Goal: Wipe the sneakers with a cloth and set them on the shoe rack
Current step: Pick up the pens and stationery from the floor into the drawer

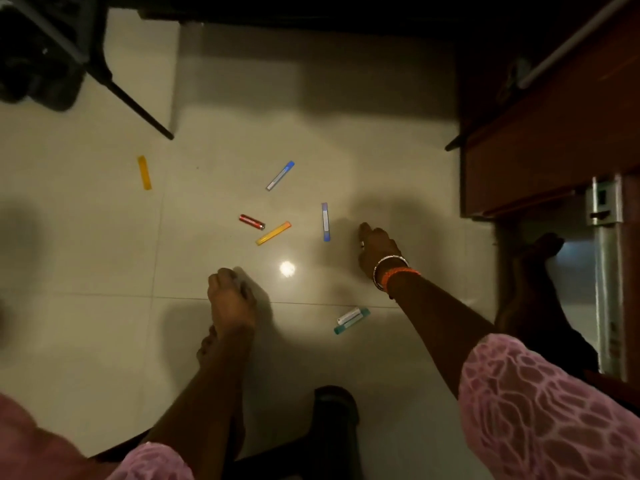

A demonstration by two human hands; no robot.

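We look down on a pale tiled floor [86, 258] with a bright light spot on it. A brown wooden cabinet [554, 126] fills the upper right, and a dark chair frame [114, 81] slants in at the upper left over a black bag [34, 64]; we see no sneakers, cloth or rack here. Both arms reach down in pink lace sleeves [540, 410]. Our left hand [230, 296] hangs over the floor with its fingers curled; we cannot tell whether it holds anything. Our right hand [375, 249], bangles [393, 271] at its wrist, stretches toward the floor with a finger pointing forward, and its grip is unclear. Scattered between and beyond the hands lie small sticks: a yellow one [144, 172] far left, a blue one [280, 175], another blue one [325, 221] just beside the right hand, an orange one [273, 233] touching or nearly touching a red battery [252, 221], and a teal one [351, 320] near the right forearm.
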